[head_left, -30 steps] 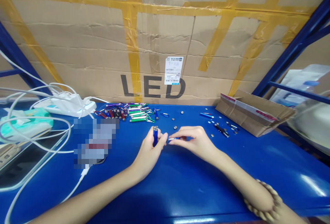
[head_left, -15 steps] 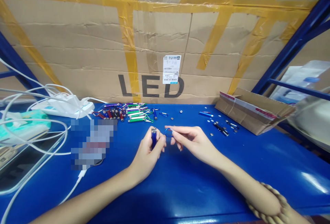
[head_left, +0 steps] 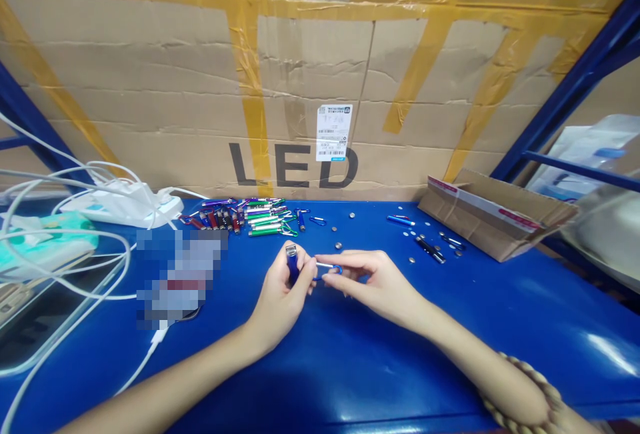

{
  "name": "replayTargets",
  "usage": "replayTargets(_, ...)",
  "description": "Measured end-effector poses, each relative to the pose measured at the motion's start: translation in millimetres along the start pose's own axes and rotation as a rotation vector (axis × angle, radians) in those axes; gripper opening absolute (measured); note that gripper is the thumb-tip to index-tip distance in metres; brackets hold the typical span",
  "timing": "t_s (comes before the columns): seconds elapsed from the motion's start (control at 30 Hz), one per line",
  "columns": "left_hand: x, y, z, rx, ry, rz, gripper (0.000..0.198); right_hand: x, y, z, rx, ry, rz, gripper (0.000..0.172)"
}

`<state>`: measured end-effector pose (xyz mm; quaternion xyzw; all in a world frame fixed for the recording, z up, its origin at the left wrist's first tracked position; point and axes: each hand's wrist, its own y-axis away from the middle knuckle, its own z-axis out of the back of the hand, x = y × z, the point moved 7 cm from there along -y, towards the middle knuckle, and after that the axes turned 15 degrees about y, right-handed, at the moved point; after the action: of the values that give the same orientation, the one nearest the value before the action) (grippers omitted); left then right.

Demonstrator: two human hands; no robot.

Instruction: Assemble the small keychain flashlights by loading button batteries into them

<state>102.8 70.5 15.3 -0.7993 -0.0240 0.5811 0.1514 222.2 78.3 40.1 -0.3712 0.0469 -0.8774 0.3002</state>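
Observation:
My left hand (head_left: 281, 294) is closed around a small blue keychain flashlight (head_left: 292, 263), held upright over the blue table (head_left: 350, 367). My right hand (head_left: 373, 281) pinches a blue carabiner clip (head_left: 327, 269) between thumb and fingers, its end against the flashlight. A row of coloured mini flashlights (head_left: 250, 219) lies at the back of the table. Several button-cell batteries (head_left: 340, 245) are scattered beyond my hands.
A large taped cardboard box marked LED (head_left: 300, 87) fills the back. A flattened carton (head_left: 493, 217) lies at the right, with black and blue flashlight parts (head_left: 429, 247) before it. A white power strip (head_left: 125, 206) and cables (head_left: 75, 274) sit left, beside a pixelated patch.
My right hand lifted the clip away from the flashlight half a second ago, then brought it back against the flashlight. My left hand stayed put, tilting the flashlight slightly.

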Motion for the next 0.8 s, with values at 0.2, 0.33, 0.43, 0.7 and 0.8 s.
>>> replayTargets(0.2, 0, -2, 6.7, -0.044, -0.075, -0.037, 0.020, 15, 9, 8, -0.204, 0.321, 0.334, 0.028)
replayTargets(0.33, -1, -1, 7.4, -0.040, -0.150, -0.083, 0.021, 23, 14, 11, -0.285, 0.453, 0.454, 0.025)
replayTargets(0.43, -3, 0, 6.0, -0.020, -0.202, -0.136, 0.021, 28, 17, 14, -0.360, 0.497, 0.516, 0.020)
replayTargets(0.7, -3, 3, 3.6, 0.043, -0.303, -0.208, 0.018, 32, 18, 8, -0.321, 0.512, 0.552, 0.019)
replayTargets(0.8, -1, 3, 3.3, 0.042, -0.298, -0.184, 0.018, 30, 17, 6, -0.320, 0.511, 0.540, 0.017)
